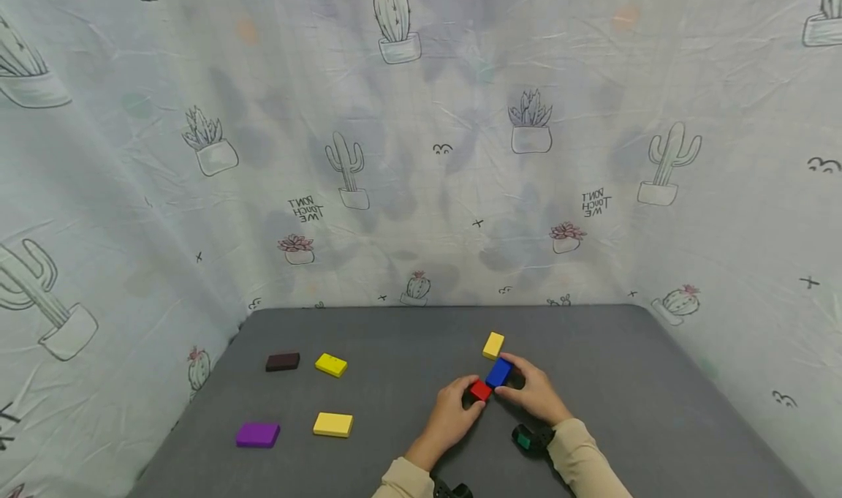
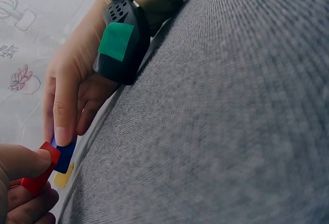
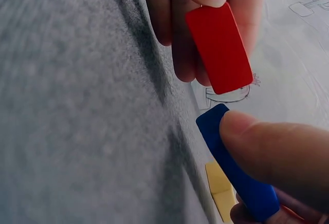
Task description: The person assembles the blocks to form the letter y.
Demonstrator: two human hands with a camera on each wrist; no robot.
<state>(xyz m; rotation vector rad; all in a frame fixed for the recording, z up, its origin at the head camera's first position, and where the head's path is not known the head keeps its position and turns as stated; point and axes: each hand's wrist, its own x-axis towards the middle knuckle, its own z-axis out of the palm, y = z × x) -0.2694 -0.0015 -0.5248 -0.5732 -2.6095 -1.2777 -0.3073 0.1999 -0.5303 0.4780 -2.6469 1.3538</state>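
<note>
Between thumb and fingers, my left hand (image 1: 449, 416) pinches a red block (image 1: 481, 390), a flat rectangle in the right wrist view. My right hand (image 1: 536, 391) grips a blue block (image 1: 498, 373) by its edges, thumb on the near side. The two blocks are held close together above the grey table, the red one to the left and nearer the body. Just beyond the blue block lies a yellow block (image 1: 493, 345). In the right wrist view, the blue block (image 3: 236, 167) stands below the red block (image 3: 220, 49), with a small gap between them.
On the left side of the grey table (image 1: 395, 352) lie a dark brown block (image 1: 283, 362), a bright yellow block (image 1: 331, 365), a purple block (image 1: 258, 435) and a pale yellow block (image 1: 332, 425). A cactus-print curtain (image 1: 421, 191) surrounds the table's back and sides.
</note>
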